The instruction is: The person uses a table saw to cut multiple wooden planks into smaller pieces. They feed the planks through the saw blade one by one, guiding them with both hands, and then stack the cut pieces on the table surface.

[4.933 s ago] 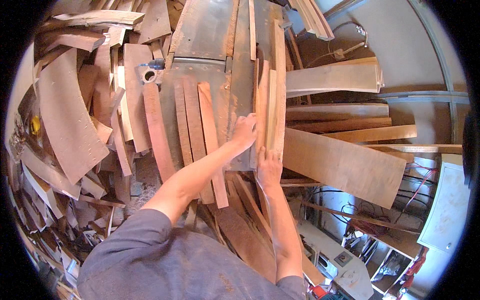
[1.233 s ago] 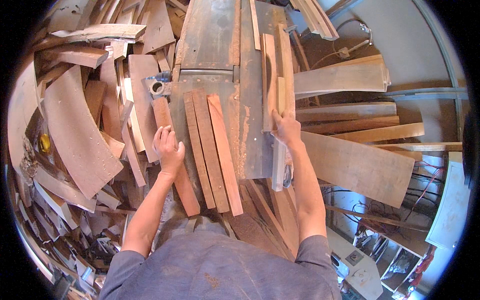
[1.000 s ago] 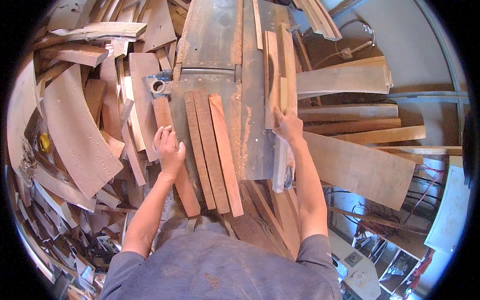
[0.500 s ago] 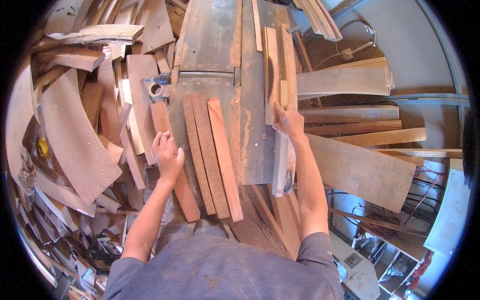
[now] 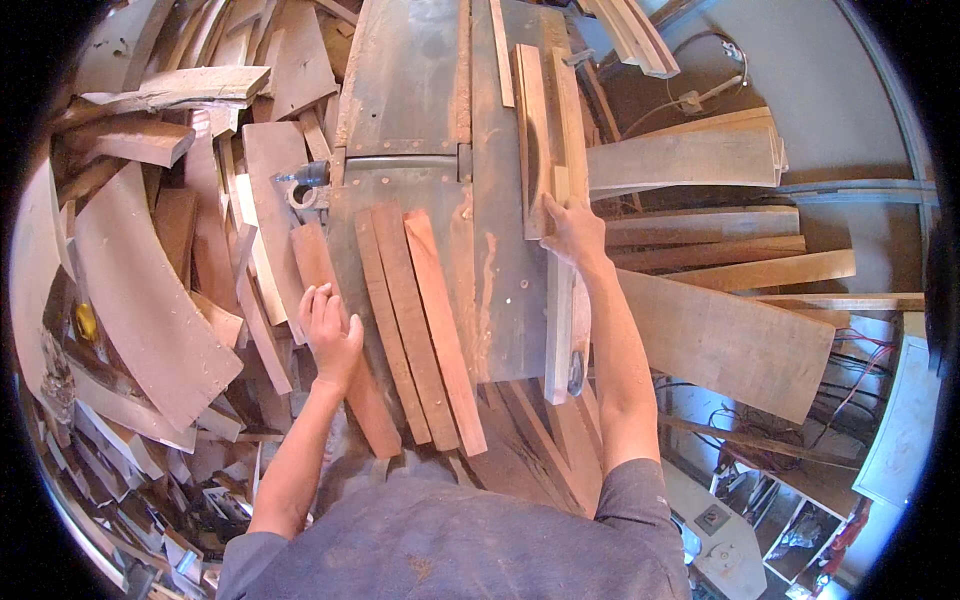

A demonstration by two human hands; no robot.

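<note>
The right hand (image 5: pixel 574 232) is bent over the near end of a long pale-brown wooden strip with a curved side (image 5: pixel 533 140); its thumb side touches that end, but I cannot tell whether the fingers pinch it. This strip lies lengthwise near the right edge of the grey metal machine table (image 5: pixel 510 330), just beside a long straight pale wooden bar (image 5: pixel 571 110) along that edge.

The left hand (image 5: pixel 333 335) lies over a reddish-brown wooden strip (image 5: pixel 312 255) at the table's left edge, thumb apart from the fingers; whether it grips is unclear.

Between the hands, two dull-brown wooden strips (image 5: pixel 405 330) and a pinkish wooden strip (image 5: pixel 440 325) lie slanted, their near ends reaching past the table's near edge. Farther off, a dark metal roller (image 5: pixel 400 162) crosses the table, and a blue-grey drill chuck (image 5: pixel 312 174) sits by its left edge. A broad flat brown board (image 5: pixel 725 335) extends beyond the right edge.
</note>
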